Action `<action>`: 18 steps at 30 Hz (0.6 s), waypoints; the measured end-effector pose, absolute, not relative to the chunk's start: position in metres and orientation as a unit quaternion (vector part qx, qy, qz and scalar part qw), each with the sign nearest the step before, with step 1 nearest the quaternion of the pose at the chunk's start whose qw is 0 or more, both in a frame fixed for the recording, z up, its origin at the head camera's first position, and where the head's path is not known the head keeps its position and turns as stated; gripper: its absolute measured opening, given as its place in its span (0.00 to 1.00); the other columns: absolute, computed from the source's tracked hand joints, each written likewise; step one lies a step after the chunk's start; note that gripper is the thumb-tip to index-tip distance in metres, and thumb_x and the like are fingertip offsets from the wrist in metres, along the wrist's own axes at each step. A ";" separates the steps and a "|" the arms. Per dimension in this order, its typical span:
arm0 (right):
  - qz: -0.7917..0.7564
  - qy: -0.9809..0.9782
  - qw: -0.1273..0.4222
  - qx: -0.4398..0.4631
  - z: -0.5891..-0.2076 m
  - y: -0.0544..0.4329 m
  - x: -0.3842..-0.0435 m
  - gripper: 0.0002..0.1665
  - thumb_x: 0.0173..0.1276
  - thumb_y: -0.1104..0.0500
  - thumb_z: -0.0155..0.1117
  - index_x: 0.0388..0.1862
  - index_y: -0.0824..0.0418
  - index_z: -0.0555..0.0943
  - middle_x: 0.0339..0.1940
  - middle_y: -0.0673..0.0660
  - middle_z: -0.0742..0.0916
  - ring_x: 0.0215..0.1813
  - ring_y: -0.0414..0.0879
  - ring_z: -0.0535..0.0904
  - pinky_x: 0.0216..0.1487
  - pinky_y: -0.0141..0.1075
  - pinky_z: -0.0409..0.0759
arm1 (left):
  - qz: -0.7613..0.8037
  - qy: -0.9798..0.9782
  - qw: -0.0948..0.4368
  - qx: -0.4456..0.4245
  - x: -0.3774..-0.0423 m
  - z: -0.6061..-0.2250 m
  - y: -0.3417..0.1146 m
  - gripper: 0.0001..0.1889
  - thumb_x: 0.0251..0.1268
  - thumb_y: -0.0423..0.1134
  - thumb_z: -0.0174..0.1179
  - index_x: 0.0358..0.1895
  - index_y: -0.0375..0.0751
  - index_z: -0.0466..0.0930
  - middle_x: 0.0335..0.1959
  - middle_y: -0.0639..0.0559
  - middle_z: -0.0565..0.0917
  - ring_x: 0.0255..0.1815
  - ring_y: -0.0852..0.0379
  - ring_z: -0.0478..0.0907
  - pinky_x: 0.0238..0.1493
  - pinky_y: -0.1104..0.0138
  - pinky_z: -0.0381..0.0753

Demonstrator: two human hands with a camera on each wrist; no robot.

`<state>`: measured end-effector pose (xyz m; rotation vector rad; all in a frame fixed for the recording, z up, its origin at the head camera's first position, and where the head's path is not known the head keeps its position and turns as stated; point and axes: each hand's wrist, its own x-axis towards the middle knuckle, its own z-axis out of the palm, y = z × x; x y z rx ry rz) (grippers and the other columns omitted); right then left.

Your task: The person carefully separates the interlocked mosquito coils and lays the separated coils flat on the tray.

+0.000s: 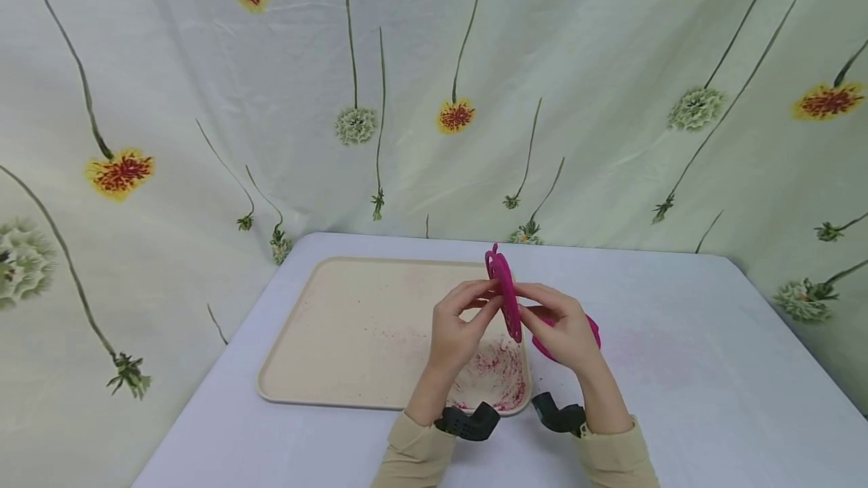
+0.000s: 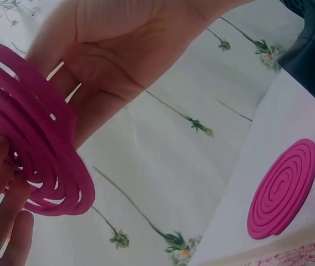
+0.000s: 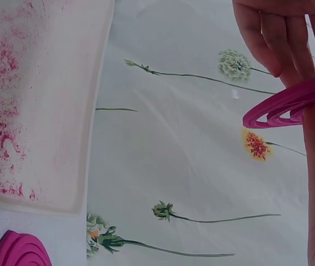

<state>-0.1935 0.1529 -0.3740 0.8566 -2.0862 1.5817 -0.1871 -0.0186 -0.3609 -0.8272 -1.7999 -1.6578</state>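
Note:
A magenta coiled spiral disc (image 1: 505, 288), apparently of clay or dough, is held up on edge above the tray's right side. My left hand (image 1: 457, 326) holds it from the left with thumb and fingers; my right hand (image 1: 563, 326) holds it from the right. Gaps show between its coils (image 2: 82, 188) in the left wrist view. Fingertips lie against the middle of the spiral. A second magenta spiral disc (image 2: 282, 188), its coils close together, lies flat on the table beside the tray, partly hidden behind my right hand in the head view.
A beige tray (image 1: 339, 345) lies on the white table (image 1: 678, 398), its near right corner smeared with magenta residue (image 1: 495, 375). A flowered cloth (image 1: 576, 44) hangs behind the table. Each wrist wears a dark camera mount.

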 end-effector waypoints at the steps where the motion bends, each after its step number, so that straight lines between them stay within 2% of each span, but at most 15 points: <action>1: 0.565 -0.741 0.190 0.308 -0.374 0.153 -0.194 0.19 0.60 0.75 0.60 0.52 0.69 0.79 0.49 0.58 0.84 0.49 0.36 0.80 0.42 0.34 0.82 | -0.619 -0.669 0.275 -0.307 -0.187 -0.361 -0.019 0.11 0.54 0.20 0.61 0.43 0.24 0.81 0.39 0.34 0.83 0.38 0.41 0.81 0.40 0.62 0.83; 5: 0.561 -0.736 0.194 0.327 -0.374 0.152 -0.194 0.20 0.60 0.76 0.60 0.52 0.69 0.80 0.49 0.58 0.84 0.49 0.38 0.80 0.43 0.34 0.82 | -0.622 -0.666 0.279 -0.303 -0.187 -0.360 -0.020 0.09 0.54 0.19 0.61 0.40 0.24 0.82 0.37 0.35 0.84 0.38 0.41 0.81 0.40 0.63 0.83; 11: 0.550 -0.730 0.235 0.329 -0.375 0.150 -0.195 0.22 0.55 0.79 0.63 0.51 0.72 0.79 0.47 0.64 0.84 0.49 0.37 0.80 0.42 0.32 0.81 | -0.594 -0.669 0.313 -0.319 -0.191 -0.366 -0.017 0.10 0.53 0.18 0.61 0.40 0.23 0.82 0.35 0.35 0.83 0.36 0.43 0.80 0.39 0.65 0.83; 18: 0.533 -0.734 0.269 0.323 -0.374 0.148 -0.195 0.27 0.48 0.82 0.66 0.50 0.74 0.78 0.45 0.68 0.84 0.48 0.35 0.80 0.41 0.34 0.82 | -0.555 -0.689 0.338 -0.322 -0.206 -0.386 -0.013 0.11 0.55 0.23 0.63 0.43 0.29 0.83 0.38 0.41 0.83 0.39 0.49 0.80 0.41 0.66 0.82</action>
